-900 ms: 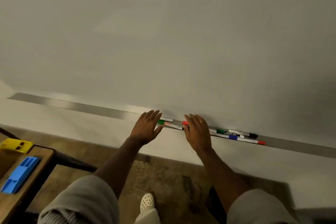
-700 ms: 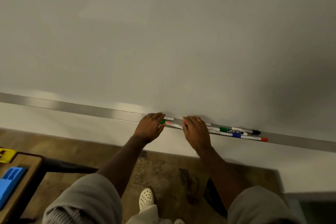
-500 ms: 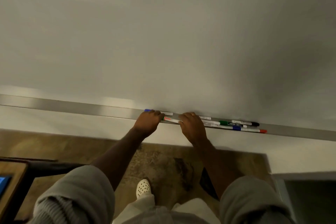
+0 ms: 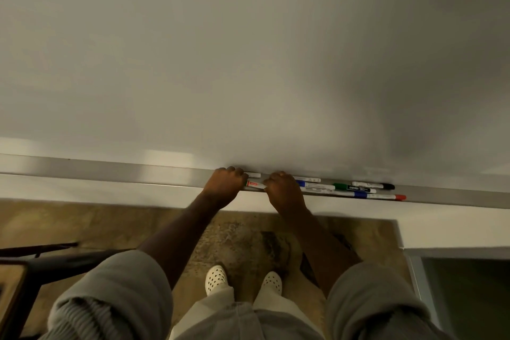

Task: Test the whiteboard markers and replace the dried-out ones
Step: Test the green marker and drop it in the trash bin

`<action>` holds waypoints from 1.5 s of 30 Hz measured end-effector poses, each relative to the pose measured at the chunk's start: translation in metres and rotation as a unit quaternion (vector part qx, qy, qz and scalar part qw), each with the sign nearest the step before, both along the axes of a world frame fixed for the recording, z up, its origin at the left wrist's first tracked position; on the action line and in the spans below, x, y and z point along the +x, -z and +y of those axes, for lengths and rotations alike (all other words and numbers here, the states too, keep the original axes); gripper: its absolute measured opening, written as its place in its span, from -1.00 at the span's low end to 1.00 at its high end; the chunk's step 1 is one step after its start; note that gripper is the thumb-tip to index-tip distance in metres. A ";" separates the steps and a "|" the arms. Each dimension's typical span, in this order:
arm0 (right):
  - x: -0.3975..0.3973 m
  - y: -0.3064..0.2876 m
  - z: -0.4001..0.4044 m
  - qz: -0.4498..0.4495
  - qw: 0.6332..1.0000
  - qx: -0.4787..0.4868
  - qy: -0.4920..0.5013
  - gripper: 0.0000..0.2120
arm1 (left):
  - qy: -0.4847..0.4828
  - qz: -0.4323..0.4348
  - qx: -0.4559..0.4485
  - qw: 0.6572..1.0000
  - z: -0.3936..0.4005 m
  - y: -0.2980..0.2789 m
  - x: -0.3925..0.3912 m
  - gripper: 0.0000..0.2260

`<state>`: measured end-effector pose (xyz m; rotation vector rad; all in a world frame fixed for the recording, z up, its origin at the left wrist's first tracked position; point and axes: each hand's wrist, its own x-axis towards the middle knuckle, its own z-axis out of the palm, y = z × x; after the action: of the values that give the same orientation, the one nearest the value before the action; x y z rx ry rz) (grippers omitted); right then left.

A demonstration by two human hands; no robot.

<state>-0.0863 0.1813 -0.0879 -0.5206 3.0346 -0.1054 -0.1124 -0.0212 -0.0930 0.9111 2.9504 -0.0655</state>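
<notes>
Both hands are down on the metal marker tray (image 4: 110, 171) that runs along the foot of the whiteboard (image 4: 248, 63), and every marker on it lies with its long axis along the tray, left to right. The left hand (image 4: 224, 188) has its fingers curled over the tray, knuckles up, closed on the left end of a white marker with a red label (image 4: 255, 184); what lies under the fingers is hidden. The right hand (image 4: 283, 191) is curled the same way and grips the right end of that marker, so the short visible stretch of barrel bridges the gap between the two hands; which end carries the cap I cannot tell. Behind it, against the board, a white marker end (image 4: 254, 175) pokes out to the right of the left hand. To the right of the right hand the rest lie in a loose cluster: a blue-banded marker (image 4: 313, 186) just beside the knuckles, a green-capped marker (image 4: 354, 188) with a dark label, its cap pointing left, a black-capped marker (image 4: 374, 185) behind it with its cap pointing right, and at the front edge a long white marker with a red tip (image 4: 386, 197) pointing right. Grey sleeves are pushed up both forearms, and white perforated shoes (image 4: 216, 279) stand on the mottled floor (image 4: 242, 234) below.
</notes>
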 end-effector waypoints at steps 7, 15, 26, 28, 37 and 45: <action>-0.009 0.008 0.000 -0.009 1.000 0.013 -0.009 -0.87 | 0.019 0.015 -0.009 1.000 0.011 0.002 -0.004 -0.87; -0.006 -0.019 0.012 0.059 0.992 -0.093 -0.054 -0.79 | 0.020 -0.001 0.125 0.992 -0.003 -0.005 -0.005 -0.96; 0.038 -0.146 0.058 -0.035 0.820 -0.565 0.085 -0.77 | -0.239 -0.335 0.648 0.640 0.021 -0.130 0.047 -0.92; 0.044 -0.164 0.065 -0.062 0.771 -0.625 0.109 -0.76 | -0.240 -0.313 0.677 0.621 0.036 -0.150 0.057 -0.89; 0.056 -0.196 0.091 -0.117 0.688 -0.710 0.096 -0.80 | -0.267 -0.286 0.757 0.524 0.077 -0.195 0.076 -0.84; 0.070 -0.207 0.090 -0.115 0.685 -0.712 0.108 -0.82 | -0.258 -0.259 0.778 0.511 0.083 -0.205 0.090 -0.85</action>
<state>-0.0166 0.2716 0.1189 -0.0830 2.0741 -2.3307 -0.0219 0.0621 0.1122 -0.2135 1.7606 2.5032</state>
